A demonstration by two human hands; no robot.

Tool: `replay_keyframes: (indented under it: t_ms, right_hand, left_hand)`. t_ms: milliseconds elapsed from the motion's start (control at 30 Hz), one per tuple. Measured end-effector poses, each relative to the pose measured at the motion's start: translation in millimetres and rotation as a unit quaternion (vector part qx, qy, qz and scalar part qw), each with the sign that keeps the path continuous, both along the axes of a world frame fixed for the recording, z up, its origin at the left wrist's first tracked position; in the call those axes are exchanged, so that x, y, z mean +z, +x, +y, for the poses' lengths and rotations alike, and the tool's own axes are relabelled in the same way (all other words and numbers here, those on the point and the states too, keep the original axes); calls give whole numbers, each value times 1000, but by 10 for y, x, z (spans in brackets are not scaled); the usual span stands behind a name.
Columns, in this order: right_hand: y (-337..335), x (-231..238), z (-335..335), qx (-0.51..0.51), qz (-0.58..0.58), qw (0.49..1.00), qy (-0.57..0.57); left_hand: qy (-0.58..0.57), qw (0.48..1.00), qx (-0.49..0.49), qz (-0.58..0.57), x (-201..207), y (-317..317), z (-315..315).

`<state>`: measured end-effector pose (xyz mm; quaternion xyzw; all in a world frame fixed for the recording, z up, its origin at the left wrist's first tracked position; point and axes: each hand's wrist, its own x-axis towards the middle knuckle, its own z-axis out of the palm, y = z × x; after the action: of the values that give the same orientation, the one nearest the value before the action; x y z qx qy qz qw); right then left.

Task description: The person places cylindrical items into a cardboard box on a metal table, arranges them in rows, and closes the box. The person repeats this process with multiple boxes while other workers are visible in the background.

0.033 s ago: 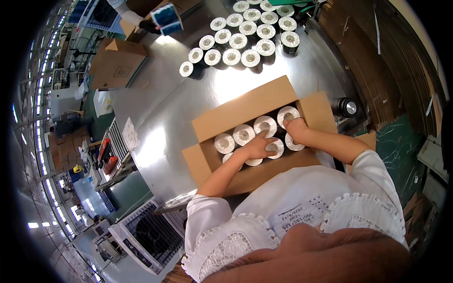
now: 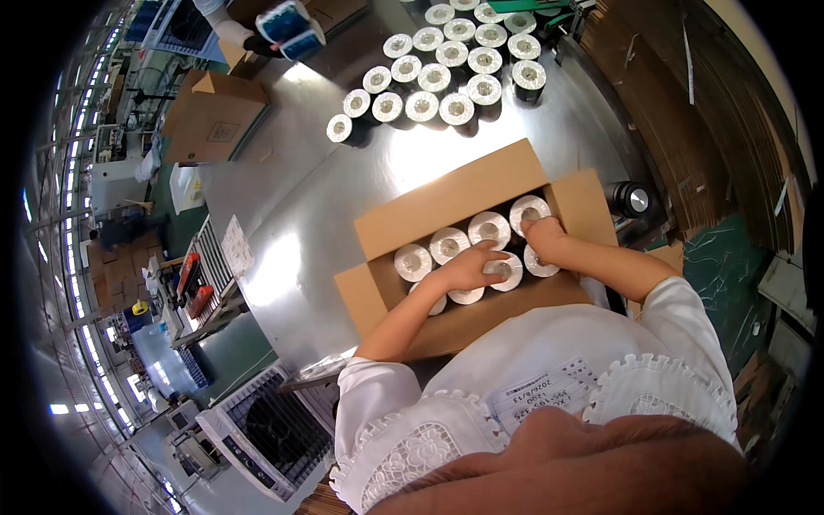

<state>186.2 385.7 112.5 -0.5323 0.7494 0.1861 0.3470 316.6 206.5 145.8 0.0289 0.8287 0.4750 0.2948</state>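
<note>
An open cardboard box [image 2: 446, 199] stands on the metal table in front of me, its flaps folded outward. Inside, several rolls with shiny white ends and hollow cores stand upright in two rows. My left hand [image 2: 468, 268] lies with spread fingers over a front-row roll [image 2: 508, 273], one finger reaching toward the back-row roll [image 2: 488, 228] behind it. At the box's right end, my right hand [image 2: 546, 239] has bent fingers at the core of the back-row corner roll [image 2: 530, 209]. Its fingertips are partly hidden. Another front-row roll [image 2: 539, 264] sits just below that hand.
Many more rolls [image 2: 433, 77] stand at the table's far side. Someone's gloved hand [image 2: 260, 45] holds blue rolls [image 2: 292, 30] at far left, near another carton [image 2: 215, 116]. A black flask [image 2: 631, 198] lies right of the box; flattened cardboard [image 2: 721, 112] is stacked beyond.
The box, with its rolls, has shifted slightly right and toward me, and my hands moved with it. At far left, the other person's blue rolls have moved up and left and turned.
</note>
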Motion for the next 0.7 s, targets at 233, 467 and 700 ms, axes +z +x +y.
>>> replay_keyframes:
  t_ms: [233,467,700]
  right_hand:
    - [-1578,540,-402,-310,-147,860,-378]
    - [-3130,-813,-772,-302,102,943,-92]
    - [-3374,-1408,-864,-275,-194,933,-130]
  left_hand:
    - [-228,872,358,245,-700,-1438,-1154]
    - [-436,868,236,16,-1405,-2352,-1509]
    - [-463,842,277,-11,-1815,-2640,-1549]
